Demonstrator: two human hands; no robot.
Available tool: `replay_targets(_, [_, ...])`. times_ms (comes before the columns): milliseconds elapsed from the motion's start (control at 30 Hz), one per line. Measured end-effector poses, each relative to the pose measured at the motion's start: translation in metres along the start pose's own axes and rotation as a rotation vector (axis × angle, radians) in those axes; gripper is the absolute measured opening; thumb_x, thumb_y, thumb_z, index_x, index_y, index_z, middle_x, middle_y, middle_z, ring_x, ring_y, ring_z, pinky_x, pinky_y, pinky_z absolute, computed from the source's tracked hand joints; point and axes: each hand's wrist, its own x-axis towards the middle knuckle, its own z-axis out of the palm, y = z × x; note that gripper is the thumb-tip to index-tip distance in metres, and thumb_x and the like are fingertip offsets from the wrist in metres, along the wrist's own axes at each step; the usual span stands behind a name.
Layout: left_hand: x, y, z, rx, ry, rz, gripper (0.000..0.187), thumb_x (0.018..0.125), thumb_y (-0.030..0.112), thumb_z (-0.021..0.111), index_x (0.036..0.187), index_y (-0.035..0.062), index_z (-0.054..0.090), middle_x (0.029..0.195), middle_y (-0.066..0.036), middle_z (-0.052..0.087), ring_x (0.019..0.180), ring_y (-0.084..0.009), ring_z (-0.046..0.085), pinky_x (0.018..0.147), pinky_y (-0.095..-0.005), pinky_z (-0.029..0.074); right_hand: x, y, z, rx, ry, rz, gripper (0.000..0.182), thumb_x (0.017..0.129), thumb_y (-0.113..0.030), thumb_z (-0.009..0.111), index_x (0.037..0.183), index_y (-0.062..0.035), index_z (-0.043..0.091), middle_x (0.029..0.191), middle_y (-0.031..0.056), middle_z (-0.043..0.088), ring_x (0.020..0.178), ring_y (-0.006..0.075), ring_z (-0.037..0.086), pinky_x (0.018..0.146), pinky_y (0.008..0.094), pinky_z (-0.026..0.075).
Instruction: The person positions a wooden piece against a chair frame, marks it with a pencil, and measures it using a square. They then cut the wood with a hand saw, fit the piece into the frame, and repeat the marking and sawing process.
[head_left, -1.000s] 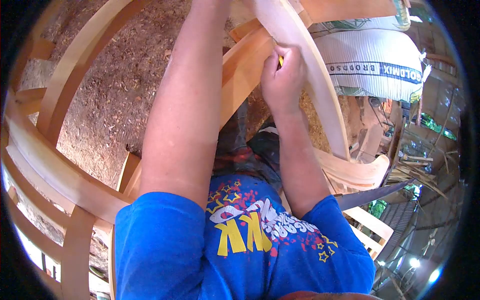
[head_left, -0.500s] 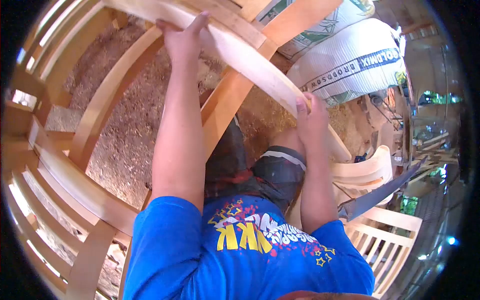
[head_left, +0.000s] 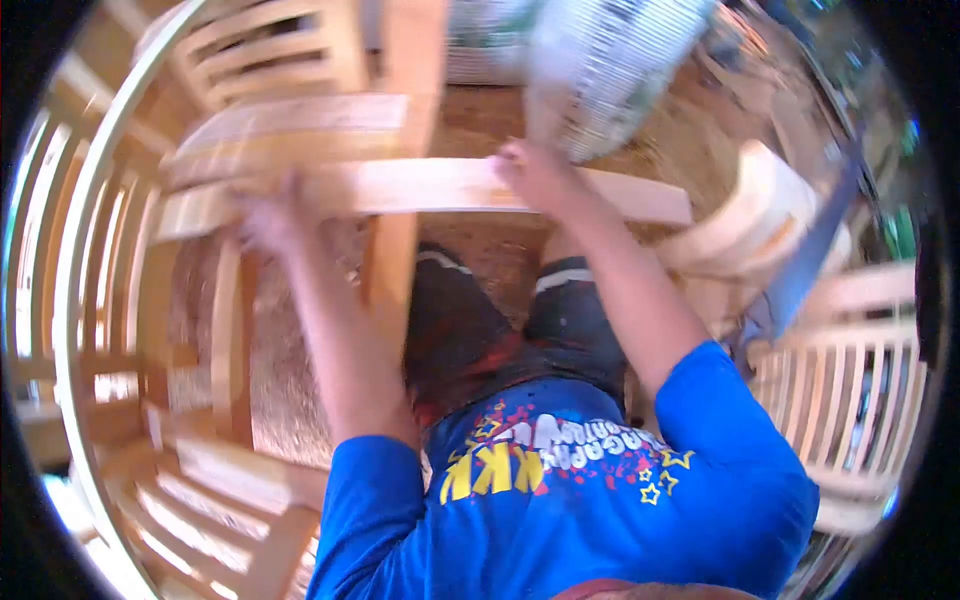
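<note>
Since half a second ago the long pale wooden slat (head_left: 420,187) has swung from a steep slant to lie nearly level across the head view, and both hands have shifted along it. The picture is smeared by motion, so fine detail is lost.

The slat is the landmark. The left hand (head_left: 268,212) sits near its left end, blurred, fingers seemingly wrapped over it; I cannot tell how tightly it holds. The right hand (head_left: 528,172) closes on its upper edge right of the middle. Gripping it at two spread points likely keeps the long piece steady.

Behind the slat an upright light-wood post (head_left: 400,150) crosses it. Above the slat's right half lies a white woven sack (head_left: 610,60). Below it is sawdust-strewn ground (head_left: 290,400), and beyond its right end pale slatted wooden chair frames (head_left: 850,370).
</note>
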Motion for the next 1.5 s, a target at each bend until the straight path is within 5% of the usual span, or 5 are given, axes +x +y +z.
replay_targets(167, [0.048, -0.028, 0.03, 0.342, 0.249, 0.425, 0.069, 0.088, 0.046, 0.075, 0.154, 0.0454, 0.055, 0.174, -0.002, 0.034, 0.158, -0.034, 0.032, 0.105, -0.077, 0.04, -0.068, -0.019, -0.048, 0.133, 0.341, -0.16, 0.018, 0.093, -0.017, 0.071, 0.106, -0.0041, 0.072, 0.102, 0.0174, 0.075, 0.098, 0.0388, 0.071, 0.089, 0.0487, 0.057])
replay_targets(267, [0.051, -0.021, 0.038, -0.061, -0.049, 0.651, 0.047, 0.092, 0.037, 0.064, 0.138, 0.0351, 0.073, 0.141, -0.002, 0.072, 0.106, -0.0295, 0.077, 0.091, -0.0459, 0.059, -0.14, -0.013, -0.124, 0.16, -0.042, -0.1, 0.015, 0.092, -0.02, 0.072, 0.098, -0.0057, 0.073, 0.095, 0.0134, 0.075, 0.093, 0.0356, 0.071, 0.082, 0.0468, 0.056])
replay_targets(667, [0.034, -0.006, 0.015, 0.121, -0.304, 0.685, 0.03, 0.1, 0.038, 0.066, 0.114, 0.0156, 0.081, 0.101, -0.011, 0.081, 0.09, -0.0262, 0.076, 0.081, -0.0411, 0.057, -0.389, 0.073, -0.185, -0.196, -0.278, 0.718, 0.052, 0.072, -0.005, 0.085, 0.121, -0.0084, 0.071, 0.116, 0.016, 0.071, 0.111, 0.0374, 0.066, 0.096, 0.0454, 0.053])
replay_targets(1200, [-0.044, 0.0, -0.055, -0.217, -0.481, 0.558, 0.026, 0.09, 0.027, 0.073, 0.102, 0.0051, 0.081, 0.086, -0.014, 0.079, 0.078, -0.025, 0.077, 0.074, -0.0377, 0.058, -0.321, 0.062, -0.206, 0.287, -0.68, 0.878, 0.039, 0.071, 0.008, 0.081, 0.103, -0.0059, 0.064, 0.092, 0.0003, 0.061, 0.086, 0.0099, 0.058, 0.076, 0.0301, 0.05])
replay_targets(1500, [-0.036, -0.015, -0.057, -0.798, -0.488, 0.416, 0.036, 0.098, 0.027, 0.075, 0.12, -0.002, 0.073, 0.104, -0.004, 0.074, 0.094, -0.0127, 0.067, 0.085, -0.0316, 0.055, -0.043, -0.069, -0.076, 0.663, -0.377, 0.01, 0.046, 0.091, -0.016, 0.079, 0.133, -0.0007, 0.068, 0.121, 0.0067, 0.072, 0.114, 0.0161, 0.064, 0.103, 0.0376, 0.051])
